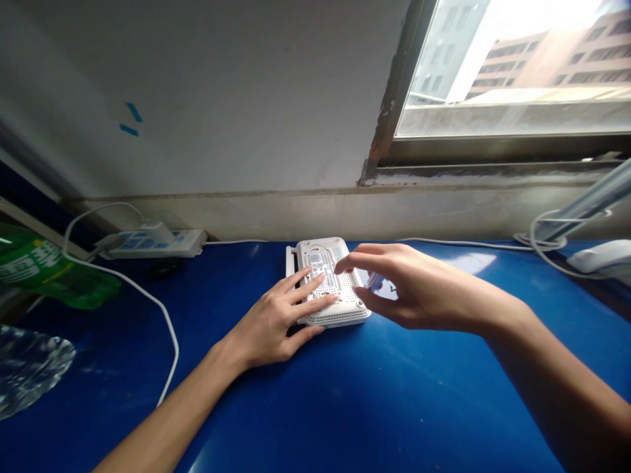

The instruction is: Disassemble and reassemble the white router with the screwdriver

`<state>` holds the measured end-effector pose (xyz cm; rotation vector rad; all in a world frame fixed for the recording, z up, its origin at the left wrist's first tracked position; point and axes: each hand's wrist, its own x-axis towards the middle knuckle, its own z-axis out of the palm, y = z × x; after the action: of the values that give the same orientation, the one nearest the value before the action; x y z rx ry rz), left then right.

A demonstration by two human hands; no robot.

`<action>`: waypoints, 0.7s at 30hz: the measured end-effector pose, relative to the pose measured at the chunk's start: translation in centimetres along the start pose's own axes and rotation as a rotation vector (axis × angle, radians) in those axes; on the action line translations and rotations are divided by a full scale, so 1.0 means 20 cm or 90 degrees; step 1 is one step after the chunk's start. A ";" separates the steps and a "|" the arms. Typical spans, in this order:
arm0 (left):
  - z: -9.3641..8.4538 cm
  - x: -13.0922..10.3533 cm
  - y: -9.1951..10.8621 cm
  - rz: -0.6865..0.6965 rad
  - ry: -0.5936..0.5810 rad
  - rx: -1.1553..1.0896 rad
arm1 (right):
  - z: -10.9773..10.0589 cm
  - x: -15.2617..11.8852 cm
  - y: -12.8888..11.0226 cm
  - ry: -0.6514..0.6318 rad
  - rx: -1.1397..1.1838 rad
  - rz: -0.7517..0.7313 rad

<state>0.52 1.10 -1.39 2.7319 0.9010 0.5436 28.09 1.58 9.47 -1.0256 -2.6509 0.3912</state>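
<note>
A white router-like box (348,309) with vent holes and a printed label lies on the blue table (315,401). My left hand (286,315) rests on its left and near side, fingers spread over the label area, thumb at the near edge. Over the box's right edge hovers my right hand (404,282), thumb and index finger apart, with nothing between their tips. Behind the right hand's fingers a small bluish-white item (375,282) partly shows; I cannot make out what it is or whether the hand touches it.
A white power strip (190,243) with a plug and cable stands at the back left, near a small black object (165,266). Further left lie a green bottle (54,269) and a clear plastic bottle (34,368). A metal pole (586,200) wrapped in white cable is at right.
</note>
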 end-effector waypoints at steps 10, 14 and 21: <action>0.00 0.00 0.00 -0.004 0.001 0.004 | 0.01 -0.01 0.01 0.018 0.004 -0.031; 0.00 0.00 0.00 0.003 0.009 0.000 | 0.01 0.00 0.00 -0.001 -0.002 0.017; -0.01 0.00 0.01 -0.015 -0.015 0.008 | 0.02 -0.01 0.01 0.008 0.003 -0.013</action>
<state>0.53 0.98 -1.24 2.7287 0.9329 0.5013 28.22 1.61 9.00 -0.9946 -2.6458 0.3862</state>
